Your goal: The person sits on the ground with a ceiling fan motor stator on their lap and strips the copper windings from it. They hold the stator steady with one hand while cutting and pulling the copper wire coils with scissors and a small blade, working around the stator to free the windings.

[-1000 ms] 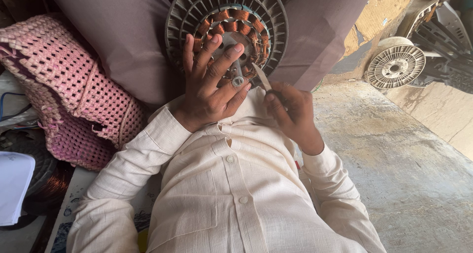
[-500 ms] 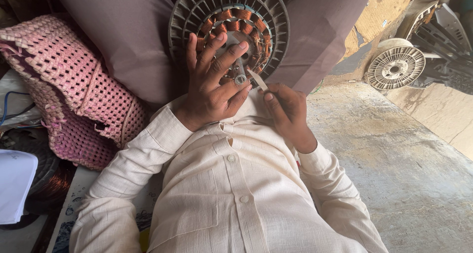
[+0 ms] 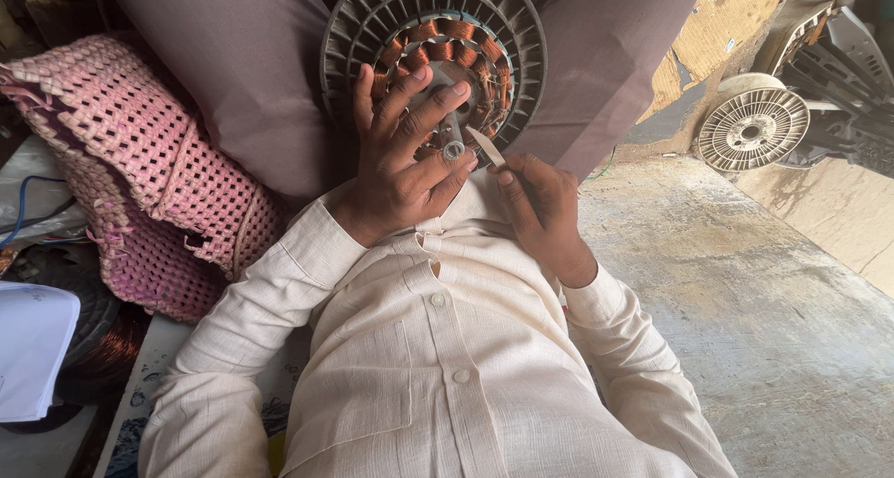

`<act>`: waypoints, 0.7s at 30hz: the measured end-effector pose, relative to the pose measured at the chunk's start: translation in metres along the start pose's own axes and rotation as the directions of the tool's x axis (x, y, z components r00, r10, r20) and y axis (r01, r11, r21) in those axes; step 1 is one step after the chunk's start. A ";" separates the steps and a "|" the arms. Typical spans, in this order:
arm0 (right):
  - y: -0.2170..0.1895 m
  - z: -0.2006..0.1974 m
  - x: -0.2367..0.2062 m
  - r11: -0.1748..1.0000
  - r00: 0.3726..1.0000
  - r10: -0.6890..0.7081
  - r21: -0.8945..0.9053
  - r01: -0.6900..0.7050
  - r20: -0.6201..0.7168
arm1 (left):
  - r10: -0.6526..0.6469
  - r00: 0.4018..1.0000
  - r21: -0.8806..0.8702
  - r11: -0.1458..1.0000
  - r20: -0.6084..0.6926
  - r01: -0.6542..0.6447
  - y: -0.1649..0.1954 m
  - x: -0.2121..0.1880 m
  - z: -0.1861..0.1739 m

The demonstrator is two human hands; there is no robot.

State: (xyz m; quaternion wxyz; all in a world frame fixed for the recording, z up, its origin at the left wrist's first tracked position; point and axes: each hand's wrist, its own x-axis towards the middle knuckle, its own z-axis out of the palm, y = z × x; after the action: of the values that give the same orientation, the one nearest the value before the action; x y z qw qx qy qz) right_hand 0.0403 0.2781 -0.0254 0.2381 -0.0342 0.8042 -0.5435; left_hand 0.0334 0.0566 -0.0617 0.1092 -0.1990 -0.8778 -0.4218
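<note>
Now your left hand (image 3: 402, 166) lies spread across the face of the fan motor stator (image 3: 433, 59), fingers splayed over the copper windings and the fingertips reaching up toward the centre; it presses flat rather than closing around anything. The stator sits propped between your knees against the grey-brown trousers (image 3: 242, 68), its ribbed metal rim toward you. Your right hand (image 3: 540, 213) is closed on a thin pale strip (image 3: 486, 147), pinched between thumb and fingers, with its tip slanting up toward the windings just beside your left fingertips and the short shaft (image 3: 453, 141) at the middle. Compared with half a second ago, your right hand has slid slightly lower and toward the right, and the strip leans a little more away from the shaft; your left hand has kept its place on the coils. A pink woven bag (image 3: 140, 175) rests at your left side, and a second ribbed motor part (image 3: 752, 124) lies well apart on the concrete floor (image 3: 745, 301) to your right
</note>
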 end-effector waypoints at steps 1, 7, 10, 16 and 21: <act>0.000 0.000 -0.001 1.000 1.000 0.024 -0.008 -0.024 0.001 | 0.003 1.000 0.001 1.000 -0.003 -0.003 0.000 0.001 0.000; 0.001 0.003 -0.004 0.991 0.999 -0.040 -0.131 0.037 -0.020 | 0.006 1.000 0.013 1.000 -0.014 -0.006 0.002 0.002 0.000; 0.000 0.005 -0.005 0.991 0.997 -0.029 -0.131 0.019 -0.072 | 0.008 1.000 0.003 1.000 -0.016 -0.008 0.002 0.004 0.000; -0.001 0.004 -0.007 0.984 0.995 -0.072 -0.168 0.058 -0.075 | 0.009 1.000 0.021 1.000 -0.014 -0.008 0.005 0.004 0.001; 0.002 0.004 -0.009 0.975 0.992 -0.104 -0.205 0.088 -0.070 | 0.003 1.000 0.033 0.999 -0.010 -0.003 0.004 0.001 0.002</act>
State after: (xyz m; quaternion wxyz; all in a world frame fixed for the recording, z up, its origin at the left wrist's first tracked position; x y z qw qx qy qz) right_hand 0.0501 0.2785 -0.0257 0.1743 -0.0751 0.8614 -0.4710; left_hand 0.0341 0.0608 -0.0594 0.1175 -0.1962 -0.8838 -0.4081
